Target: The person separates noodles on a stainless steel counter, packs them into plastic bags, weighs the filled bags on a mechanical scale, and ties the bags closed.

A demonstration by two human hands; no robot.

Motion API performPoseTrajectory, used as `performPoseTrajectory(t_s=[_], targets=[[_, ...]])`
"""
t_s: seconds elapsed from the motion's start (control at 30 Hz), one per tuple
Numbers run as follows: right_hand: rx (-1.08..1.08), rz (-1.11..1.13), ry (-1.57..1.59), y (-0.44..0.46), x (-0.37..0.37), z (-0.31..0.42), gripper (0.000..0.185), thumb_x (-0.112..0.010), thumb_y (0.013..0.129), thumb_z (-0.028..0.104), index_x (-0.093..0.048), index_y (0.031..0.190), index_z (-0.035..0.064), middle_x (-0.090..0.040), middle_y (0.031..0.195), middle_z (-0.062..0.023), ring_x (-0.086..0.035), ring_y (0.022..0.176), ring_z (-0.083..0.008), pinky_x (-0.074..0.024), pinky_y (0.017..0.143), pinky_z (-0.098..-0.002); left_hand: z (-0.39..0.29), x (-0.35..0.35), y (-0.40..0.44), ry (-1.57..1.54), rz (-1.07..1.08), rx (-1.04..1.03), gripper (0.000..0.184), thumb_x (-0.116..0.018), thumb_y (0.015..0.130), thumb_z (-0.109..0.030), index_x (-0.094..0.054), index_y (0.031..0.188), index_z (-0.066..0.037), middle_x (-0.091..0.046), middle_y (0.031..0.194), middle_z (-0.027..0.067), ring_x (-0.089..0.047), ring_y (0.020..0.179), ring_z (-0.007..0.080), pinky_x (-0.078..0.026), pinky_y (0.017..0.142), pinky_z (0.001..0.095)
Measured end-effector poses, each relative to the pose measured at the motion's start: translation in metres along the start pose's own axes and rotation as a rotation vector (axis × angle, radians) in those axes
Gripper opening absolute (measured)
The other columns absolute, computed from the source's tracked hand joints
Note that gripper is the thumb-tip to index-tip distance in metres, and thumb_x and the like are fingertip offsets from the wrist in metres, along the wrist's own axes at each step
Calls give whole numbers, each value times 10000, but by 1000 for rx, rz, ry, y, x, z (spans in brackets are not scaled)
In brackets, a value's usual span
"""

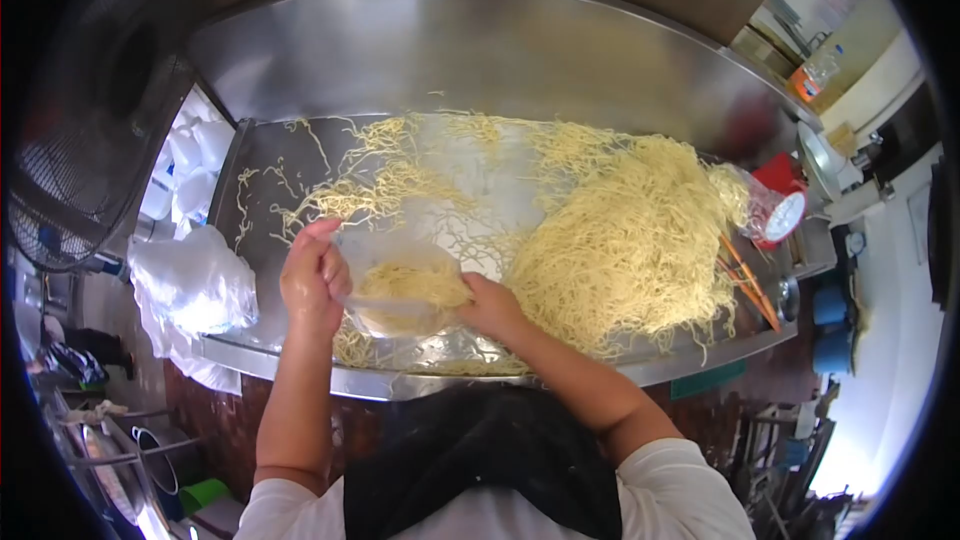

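Note:
A clear plastic bag [405, 300] with a portion of yellow noodles inside hangs between my hands over the front of the steel counter. My left hand [316, 278] is closed on the bag's left side, fingers curled upward. On the other side, my right hand [490, 307] pinches the bag near the noodles. A large heap of noodles [630, 240] lies to the right of my right hand. Looser noodles [375, 190] are scattered on the counter beyond the bag.
The steel counter [480, 45] has a high back wall. Orange chopsticks [748, 285] and a red-and-white container [782, 215] are at the right. White plastic bags [190, 280] hang at the left edge, below a large fan [85, 110].

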State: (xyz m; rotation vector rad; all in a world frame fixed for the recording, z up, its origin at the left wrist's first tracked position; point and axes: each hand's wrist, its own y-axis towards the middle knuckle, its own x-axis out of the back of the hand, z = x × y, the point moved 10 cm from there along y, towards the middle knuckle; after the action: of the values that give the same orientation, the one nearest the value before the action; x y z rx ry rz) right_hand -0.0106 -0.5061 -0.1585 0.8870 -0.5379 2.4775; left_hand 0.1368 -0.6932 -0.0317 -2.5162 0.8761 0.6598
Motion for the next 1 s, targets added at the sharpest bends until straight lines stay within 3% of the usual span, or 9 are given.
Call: performPoseTrajectory(t_s=[0.1,0.3,0.37,0.5,0.53,0.63,0.73,0.93,1.0], targets=[[-140,-90,470,-11,32,4,315,-610,771,154,-612,1057,20,-664,904,-162,-630,781,-286,-496,740,-349,11,-14,-5,90,313,107,320,-578,813,-83,-564,1127,-19,-428,567,-18,-419,490,65,-352,465,213],[520,-154,502,-29,78,165,199,-560,752,91,-605,922,-3,-625,818,-159,-599,714,-275,-482,687,-335,97,-96,-14,646,872,23,469,-717,728,-99,-578,1174,-49,-616,962,5,-581,891,108,-491,758,267],[457,-211,486,-28,82,150,233,-575,744,107,-587,947,-5,-621,834,-168,-604,749,-296,-482,717,-356,126,-75,-8,618,865,252,464,-725,742,-105,-585,1180,-49,-613,1095,30,-566,996,131,-490,834,298],[625,-536,230,-34,109,128,375,-644,730,177,-549,1041,-10,-619,875,-184,-608,824,-350,-473,795,-402,108,-77,-7,1000,687,212,318,-672,809,-107,-619,1110,-19,-663,1033,62,-585,930,126,-496,792,307],[447,-350,214,-21,94,108,531,-683,758,347,-517,1122,-2,-640,913,-184,-607,839,-385,-461,840,-413,93,-81,-6,1041,693,169,282,-637,837,-185,-639,1081,-43,-687,947,114,-646,888,202,-499,777,337],[104,92,-160,-22,57,62,546,-637,797,518,-590,1051,37,-657,889,-180,-620,824,-374,-478,789,-421,52,-80,-6,1548,669,-2,332,-618,820,-244,-639,1076,-34,-674,984,195,-644,932,341,-496,806,405],[8,99,-49,-22,48,25,536,-566,834,589,-653,911,66,-663,806,-171,-629,768,-354,-483,710,-433,49,-50,-2,1894,645,17,270,-577,806,-227,-665,989,-50,-663,951,206,-634,915,369,-508,787,437],[-116,-331,244,-17,121,-20,439,-565,882,480,-676,834,57,-656,747,-156,-627,725,-340,-478,673,-431,42,-10,-7,2222,554,227,240,-599,781,-232,-678,948,-78,-682,947,162,-659,890,340,-519,776,439],[-49,-419,-88,-15,153,-13,402,-589,869,452,-685,852,63,-669,837,-158,-631,796,-330,-483,726,-426,33,-10,-10,2182,513,199,292,-644,759,-270,-675,976,-76,-681,937,171,-660,884,343,-518,767,442]])
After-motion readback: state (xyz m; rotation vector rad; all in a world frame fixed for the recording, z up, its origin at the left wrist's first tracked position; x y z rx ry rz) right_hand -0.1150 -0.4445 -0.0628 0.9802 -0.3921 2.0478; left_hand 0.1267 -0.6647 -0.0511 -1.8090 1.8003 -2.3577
